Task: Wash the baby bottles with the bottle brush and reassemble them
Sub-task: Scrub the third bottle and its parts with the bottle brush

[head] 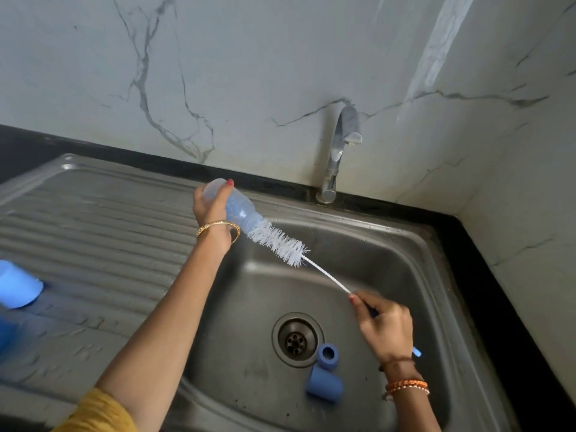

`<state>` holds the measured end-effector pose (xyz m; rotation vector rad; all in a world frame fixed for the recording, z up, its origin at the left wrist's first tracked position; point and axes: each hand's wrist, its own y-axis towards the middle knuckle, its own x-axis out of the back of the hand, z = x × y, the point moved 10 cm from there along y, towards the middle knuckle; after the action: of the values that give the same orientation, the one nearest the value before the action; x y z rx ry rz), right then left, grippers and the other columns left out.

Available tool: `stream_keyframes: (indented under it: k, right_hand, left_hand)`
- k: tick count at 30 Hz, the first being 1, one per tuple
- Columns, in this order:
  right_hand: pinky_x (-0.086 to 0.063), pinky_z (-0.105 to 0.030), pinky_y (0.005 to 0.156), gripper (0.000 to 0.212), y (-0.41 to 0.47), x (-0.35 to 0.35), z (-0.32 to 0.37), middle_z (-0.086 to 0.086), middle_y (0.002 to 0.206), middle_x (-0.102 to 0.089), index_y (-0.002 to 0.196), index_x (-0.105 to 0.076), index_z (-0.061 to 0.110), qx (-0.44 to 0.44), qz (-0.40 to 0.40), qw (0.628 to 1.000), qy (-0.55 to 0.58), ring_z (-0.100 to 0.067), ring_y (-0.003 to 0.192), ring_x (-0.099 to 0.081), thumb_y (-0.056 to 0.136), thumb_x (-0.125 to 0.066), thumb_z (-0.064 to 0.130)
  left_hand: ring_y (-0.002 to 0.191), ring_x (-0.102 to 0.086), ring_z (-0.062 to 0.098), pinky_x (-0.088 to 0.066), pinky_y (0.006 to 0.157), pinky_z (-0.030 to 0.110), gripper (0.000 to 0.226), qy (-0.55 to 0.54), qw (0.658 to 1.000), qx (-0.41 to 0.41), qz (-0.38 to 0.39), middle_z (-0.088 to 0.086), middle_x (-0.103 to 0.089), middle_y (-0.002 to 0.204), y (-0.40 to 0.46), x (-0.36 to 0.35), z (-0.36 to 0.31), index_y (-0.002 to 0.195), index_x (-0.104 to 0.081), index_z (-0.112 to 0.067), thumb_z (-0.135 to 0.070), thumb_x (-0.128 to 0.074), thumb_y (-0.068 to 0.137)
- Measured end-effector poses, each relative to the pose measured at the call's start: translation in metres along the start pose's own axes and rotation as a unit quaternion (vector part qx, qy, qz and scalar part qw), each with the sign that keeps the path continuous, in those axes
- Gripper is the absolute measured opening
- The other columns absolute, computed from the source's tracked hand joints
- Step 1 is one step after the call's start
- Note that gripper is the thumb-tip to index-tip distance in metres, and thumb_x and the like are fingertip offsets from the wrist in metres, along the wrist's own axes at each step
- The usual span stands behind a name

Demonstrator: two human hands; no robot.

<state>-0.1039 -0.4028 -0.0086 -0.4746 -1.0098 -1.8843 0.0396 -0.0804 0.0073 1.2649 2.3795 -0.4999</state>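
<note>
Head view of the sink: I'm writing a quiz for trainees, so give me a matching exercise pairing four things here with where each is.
Things:
1. clear plastic baby bottle
2. white bristle bottle brush
3. blue plastic ring collar
4. light blue plastic cap

Places:
A. sink basin, beside the drain
B. ribbed drainboard
C. left hand's grip
D. handle held by right hand

Pairs: 1-C, 2-D, 3-A, 4-B

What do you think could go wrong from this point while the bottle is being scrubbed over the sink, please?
1. The right hand holds the bottle brush far back on its thin handle, so the bristles may flick water about.
2. Two blue bottle parts lie beside the open drain and could block it.
3. The left hand grips the wet bottle near its base; that grip might slip.
</note>
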Motion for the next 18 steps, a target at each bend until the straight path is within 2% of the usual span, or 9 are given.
stream_keyframes:
  k: [1, 4, 6, 9, 10, 12, 14, 15, 18]
  right_hand:
    - [-0.050, -0.027, 0.056, 0.015, 0.000, -0.005, -0.009, 0.009, 0.054, -0.064, 0.065, -0.073, 0.021, -0.029, 0.029, 0.999, 0.026, -0.010, 0.054, -0.061, 0.080, -0.072, 0.018]
    - [-0.041, -0.011, 0.054, 0.022, 0.000, -0.010, -0.014, 0.021, 0.051, -0.059, 0.061, -0.068, 0.029, -0.049, 0.074, 0.993, 0.074, 0.001, 0.058, -0.058, 0.079, -0.072, 0.016]
    - [-0.044, -0.008, 0.059, 0.016, -0.001, -0.010, -0.007, 0.023, 0.061, -0.063, 0.072, -0.071, 0.028, -0.044, 0.084, 0.990, 0.106, 0.004, 0.066, -0.060, 0.077, -0.074, 0.013]
    - [-0.048, -0.013, 0.066, 0.030, 0.000, -0.003, -0.008, 0.017, 0.078, -0.062, 0.095, -0.069, 0.025, -0.013, 0.072, 0.996, 0.054, -0.003, 0.068, -0.061, 0.071, -0.074, 0.008]
    - [-0.048, -0.016, 0.065, 0.033, 0.001, 0.002, -0.011, 0.014, 0.081, -0.061, 0.099, -0.069, 0.022, -0.004, 0.061, 0.998, 0.023, -0.006, 0.068, -0.060, 0.070, -0.075, 0.007]
    - [-0.042, -0.011, 0.057, 0.028, 0.003, 0.014, -0.015, 0.007, 0.080, -0.063, 0.095, -0.070, 0.016, 0.020, 0.021, 0.999, -0.028, -0.014, 0.067, -0.061, 0.069, -0.078, 0.010]
    - [-0.029, -0.012, 0.042, 0.017, 0.004, 0.029, -0.010, 0.000, 0.072, -0.067, 0.081, -0.072, 0.014, 0.057, -0.040, 0.993, -0.096, -0.020, 0.058, -0.064, 0.074, -0.073, 0.029]
    - [-0.021, -0.007, 0.042, 0.028, 0.004, 0.036, -0.004, -0.001, 0.067, -0.066, 0.076, -0.072, 0.014, 0.074, -0.069, 0.987, -0.128, -0.021, 0.053, -0.063, 0.077, -0.063, 0.040]
    - [-0.039, -0.015, 0.046, 0.058, 0.000, 0.044, 0.009, -0.004, 0.060, -0.064, 0.075, -0.072, 0.010, 0.093, -0.138, 0.976, -0.144, -0.025, 0.048, -0.059, 0.089, -0.037, 0.054]
  left_hand:
    - [0.069, -0.055, 0.015, -0.048, 0.048, 0.018, 0.024, 0.004, 1.000, -0.005, 0.002, 0.001, -0.053, 0.081, -0.001, -0.001, 0.001, 0.092, -0.049, -0.016, -0.014, -0.069, 0.080]
    - [0.074, -0.056, 0.013, -0.048, 0.054, 0.021, 0.022, 0.008, 1.000, -0.007, 0.000, -0.001, -0.054, 0.085, -0.001, 0.001, 0.004, 0.091, -0.051, -0.021, -0.016, -0.069, 0.080]
    - [0.077, -0.059, 0.014, -0.050, 0.056, 0.022, 0.029, -0.019, 0.999, 0.009, -0.029, -0.001, -0.057, 0.087, 0.001, 0.008, 0.007, 0.103, -0.053, -0.017, -0.019, -0.070, 0.080]
    - [0.069, -0.062, 0.012, -0.051, 0.050, 0.020, 0.044, -0.073, 0.993, 0.049, -0.074, 0.002, -0.061, 0.089, 0.004, 0.017, 0.019, 0.114, -0.055, -0.007, -0.023, -0.072, 0.078]
    - [0.067, -0.063, 0.011, -0.052, 0.052, 0.020, 0.049, -0.088, 0.990, 0.066, -0.087, 0.003, -0.063, 0.092, 0.005, 0.020, 0.023, 0.116, -0.056, -0.005, -0.026, -0.074, 0.076]
    - [0.073, -0.066, 0.013, -0.054, 0.061, 0.024, 0.059, -0.094, 0.984, 0.107, -0.104, 0.004, -0.066, 0.100, 0.008, 0.025, 0.033, 0.116, -0.058, -0.007, -0.035, -0.078, 0.068]
    - [0.076, -0.067, 0.013, -0.053, 0.059, 0.026, 0.068, -0.091, 0.980, 0.142, -0.101, 0.001, -0.066, 0.098, 0.013, 0.027, 0.040, 0.115, -0.057, -0.010, -0.044, -0.079, 0.061]
    - [0.075, -0.066, 0.012, -0.051, 0.056, 0.025, 0.069, -0.097, 0.979, 0.152, -0.093, 0.000, -0.066, 0.097, 0.015, 0.026, 0.042, 0.115, -0.056, -0.010, -0.046, -0.078, 0.061]
    - [0.081, -0.066, 0.013, -0.051, 0.057, 0.027, 0.069, -0.117, 0.976, 0.173, -0.063, 0.003, -0.064, 0.109, 0.019, 0.017, 0.046, 0.118, -0.054, -0.012, -0.050, -0.075, 0.064]
